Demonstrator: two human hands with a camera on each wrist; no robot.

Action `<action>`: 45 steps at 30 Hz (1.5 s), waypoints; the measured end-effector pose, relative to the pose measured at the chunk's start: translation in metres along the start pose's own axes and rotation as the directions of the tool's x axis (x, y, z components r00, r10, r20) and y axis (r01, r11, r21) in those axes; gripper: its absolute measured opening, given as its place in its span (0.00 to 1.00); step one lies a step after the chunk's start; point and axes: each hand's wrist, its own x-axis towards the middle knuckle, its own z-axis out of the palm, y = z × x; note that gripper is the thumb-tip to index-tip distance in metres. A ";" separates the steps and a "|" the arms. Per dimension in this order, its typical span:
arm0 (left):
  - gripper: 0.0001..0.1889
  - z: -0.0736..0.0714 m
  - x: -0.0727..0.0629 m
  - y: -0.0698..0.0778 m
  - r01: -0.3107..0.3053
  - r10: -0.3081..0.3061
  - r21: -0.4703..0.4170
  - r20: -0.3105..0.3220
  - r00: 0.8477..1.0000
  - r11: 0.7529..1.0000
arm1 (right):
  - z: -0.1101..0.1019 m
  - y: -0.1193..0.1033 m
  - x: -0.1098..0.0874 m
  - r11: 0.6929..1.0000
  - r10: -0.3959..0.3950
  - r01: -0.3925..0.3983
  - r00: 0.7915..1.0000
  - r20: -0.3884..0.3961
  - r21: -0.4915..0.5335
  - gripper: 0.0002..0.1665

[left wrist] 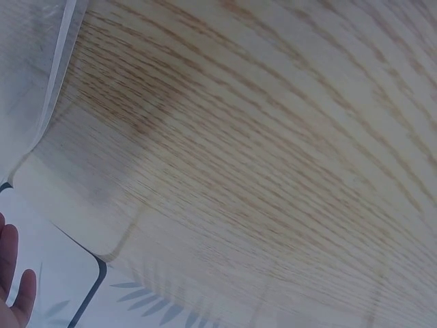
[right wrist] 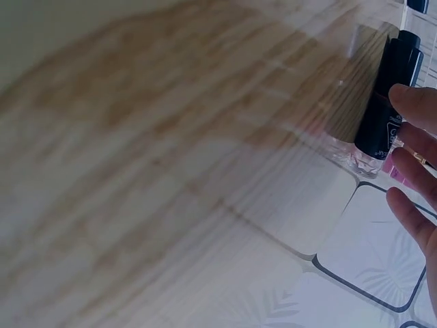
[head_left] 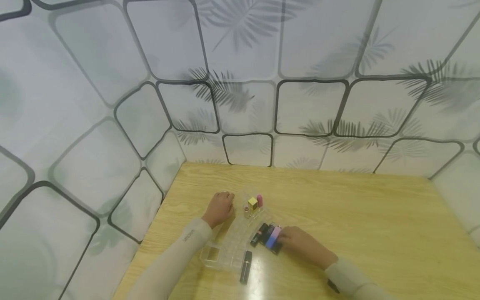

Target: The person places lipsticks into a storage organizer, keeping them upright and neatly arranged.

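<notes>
head view: glare on table (head_left: 356,212) | wrist views: dimmer | right wrist: blurry

Can pass over tabletop (head_left: 375,216) right of right hand (head_left: 303,245); leftward, meets black tubes (head_left: 258,235), then clear organizer (head_left: 233,241) and left hand (head_left: 218,209).

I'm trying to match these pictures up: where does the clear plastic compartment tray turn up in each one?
Head: the clear plastic compartment tray lies low, near centre, between the person's left hand and right hand.
Left wrist: what looks like the tray takes up the upper left corner.
Right wrist: probably a sliver at the upper right edge, past the glossy black cylindrical tube.
Shared landmark: the pale wood-grain table.
</notes>
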 end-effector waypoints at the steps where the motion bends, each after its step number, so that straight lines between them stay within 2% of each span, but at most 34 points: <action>1: 0.06 0.000 0.000 0.000 0.000 0.000 0.001 0.002 1.000 1.000 | 0.000 0.000 0.000 0.999 0.031 -0.031 0.999 0.020 0.035 0.12; 3: 0.06 -0.002 0.000 0.000 0.000 0.000 0.001 0.005 1.000 1.000 | -0.001 -0.002 0.002 0.976 0.152 -0.165 0.984 0.095 0.145 0.09; 5: 0.06 -0.003 0.000 0.001 0.002 -0.002 0.000 0.007 1.000 1.000 | -0.002 -0.003 0.003 0.925 0.263 -0.297 0.951 0.163 0.237 0.08; 7: 0.06 -0.004 0.001 0.001 0.003 -0.003 -0.004 0.006 1.000 1.000 | -0.002 -0.002 0.003 0.933 0.242 -0.277 0.956 0.167 0.230 0.08; 8: 0.06 -0.004 0.001 0.001 0.003 -0.003 -0.008 0.005 1.000 1.000 | -0.002 -0.002 0.003 0.948 0.211 -0.241 0.965 0.155 0.209 0.08; 10: 0.06 -0.005 0.001 0.002 0.002 -0.002 -0.011 0.005 1.000 1.000 | -0.001 0.000 0.002 0.994 0.065 -0.073 0.994 0.091 0.080 0.10; 12: 0.06 -0.006 0.001 0.002 0.000 0.000 -0.012 0.006 1.000 1.000 | -0.001 0.002 0.000 0.994 -0.074 0.076 0.997 0.036 -0.074 0.16; 14: 0.07 -0.007 0.001 0.002 -0.001 0.001 -0.007 0.005 1.000 1.000 | -0.002 0.003 -0.001 0.985 -0.101 0.106 0.994 0.042 -0.138 0.17; 26: 0.06 -0.004 0.000 0.002 0.000 0.000 -0.006 0.007 1.000 1.000 | -0.013 0.003 -0.005 0.970 -0.013 0.063 0.977 0.211 -0.233 0.10; 33: 0.06 -0.004 0.000 0.002 0.003 -0.003 -0.010 0.014 1.000 1.000 | -0.017 0.001 -0.006 0.979 0.027 0.022 0.971 0.238 -0.204 0.08; 39: 0.06 -0.006 0.001 0.002 0.011 -0.010 -0.020 0.034 0.999 1.000 | -0.017 0.003 -0.006 0.981 0.088 -0.030 0.950 0.299 -0.193 0.11; 45: 0.06 -0.005 0.001 0.002 0.011 -0.011 -0.020 0.031 0.999 1.000 | -0.018 0.004 -0.007 0.978 0.107 -0.039 0.937 0.332 -0.207 0.12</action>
